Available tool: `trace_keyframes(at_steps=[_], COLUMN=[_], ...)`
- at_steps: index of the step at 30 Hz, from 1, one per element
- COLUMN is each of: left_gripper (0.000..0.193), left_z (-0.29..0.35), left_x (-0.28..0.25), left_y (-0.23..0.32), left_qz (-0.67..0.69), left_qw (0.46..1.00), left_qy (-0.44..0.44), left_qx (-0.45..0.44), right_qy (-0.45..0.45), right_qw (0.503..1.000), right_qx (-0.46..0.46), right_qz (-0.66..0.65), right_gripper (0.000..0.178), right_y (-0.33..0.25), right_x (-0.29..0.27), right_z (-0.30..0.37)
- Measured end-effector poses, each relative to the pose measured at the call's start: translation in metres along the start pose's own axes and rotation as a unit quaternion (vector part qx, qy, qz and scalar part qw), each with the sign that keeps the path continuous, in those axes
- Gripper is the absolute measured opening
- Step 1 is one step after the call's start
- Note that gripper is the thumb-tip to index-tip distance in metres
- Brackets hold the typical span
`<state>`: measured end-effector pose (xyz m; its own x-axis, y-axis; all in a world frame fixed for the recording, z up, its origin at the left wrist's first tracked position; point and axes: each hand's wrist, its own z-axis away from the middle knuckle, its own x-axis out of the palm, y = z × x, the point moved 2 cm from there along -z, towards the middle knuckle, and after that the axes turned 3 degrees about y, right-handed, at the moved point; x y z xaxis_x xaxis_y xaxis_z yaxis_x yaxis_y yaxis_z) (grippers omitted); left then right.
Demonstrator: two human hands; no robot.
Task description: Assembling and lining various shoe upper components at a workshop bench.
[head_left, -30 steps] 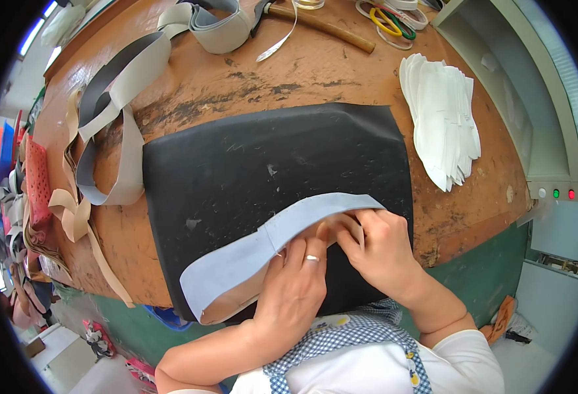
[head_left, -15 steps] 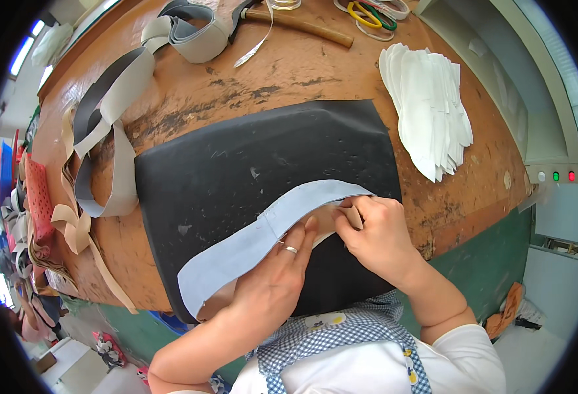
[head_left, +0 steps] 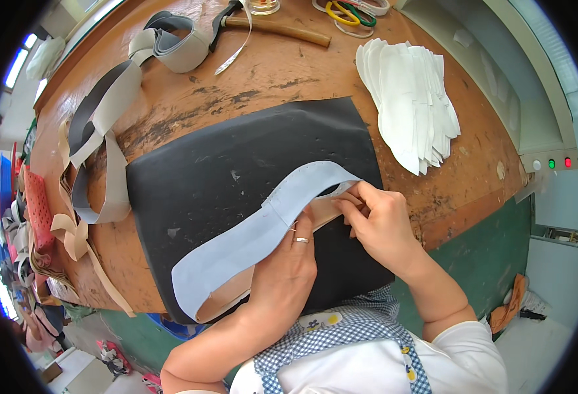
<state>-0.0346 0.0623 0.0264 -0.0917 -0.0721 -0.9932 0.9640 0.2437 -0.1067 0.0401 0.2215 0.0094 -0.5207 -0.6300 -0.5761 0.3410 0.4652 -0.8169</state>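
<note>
A curved light blue piece of leather or fabric [head_left: 236, 246] with a stitched seam near its middle lies slantwise over a black mat [head_left: 203, 177]. Its beige underside or lining [head_left: 233, 289] shows along the near edge, where the piece folds round into a loop. My right hand [head_left: 377, 220] pinches the right end between thumb and fingers. My left hand [head_left: 286, 269], wearing a ring, is at the near edge below the seam, its fingertips tucked behind the blue layer and partly hidden. Whether those fingers grip cannot be made out.
White cut pieces [head_left: 410, 105] lie stacked at the right. A wooden-handled hammer [head_left: 282, 29], scissors with coloured handles [head_left: 351, 14] and a glass jar [head_left: 263, 6] are at the back. Grey strips [head_left: 108, 105] and a beige ribbon [head_left: 72, 236] curl along the left.
The right end of the blue piece has lifted, opening a gap between it and the beige layer. My left fingers have slid further under the blue layer. The whole view has shifted slightly.
</note>
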Motion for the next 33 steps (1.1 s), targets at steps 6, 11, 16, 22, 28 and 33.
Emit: trace_keyframes(at_steps=[6,11,16,22,28,33], left_gripper=[0.044,0.046,0.031,0.013,0.017,0.031], left_z=[-0.009,-0.019,-0.028,-0.016,-0.006,0.002], left_x=[0.007,0.011,0.013,0.013,0.007,0.004], left_y=[0.002,0.007,0.009,-0.002,-0.008,-0.006], left_qz=[0.079,0.192,0.242,0.412,0.455,0.438], left_qw=[0.993,0.954,0.926,0.838,0.839,0.862], left_qy=[0.082,0.189,0.209,0.25,0.199,0.196], left_qx=[-0.024,-0.134,-0.203,-0.257,-0.224,-0.164], right_qy=[0.031,0.062,-0.011,0.023,-0.07,-0.048], right_qw=[0.982,0.962,0.958,0.968,0.952,0.979], right_qx=[-0.148,-0.254,-0.27,-0.189,-0.185,-0.162], right_qz=[0.109,0.083,0.092,0.166,0.235,0.11], right_gripper=[0.008,0.01,0.011,0.005,0.043,0.035], right_y=[-0.02,-0.032,-0.033,-0.027,-0.048,-0.032], right_x=[-0.001,0.005,-0.005,-0.005,0.0,0.0], right_z=[0.008,0.01,0.007,0.008,0.018,0.006])
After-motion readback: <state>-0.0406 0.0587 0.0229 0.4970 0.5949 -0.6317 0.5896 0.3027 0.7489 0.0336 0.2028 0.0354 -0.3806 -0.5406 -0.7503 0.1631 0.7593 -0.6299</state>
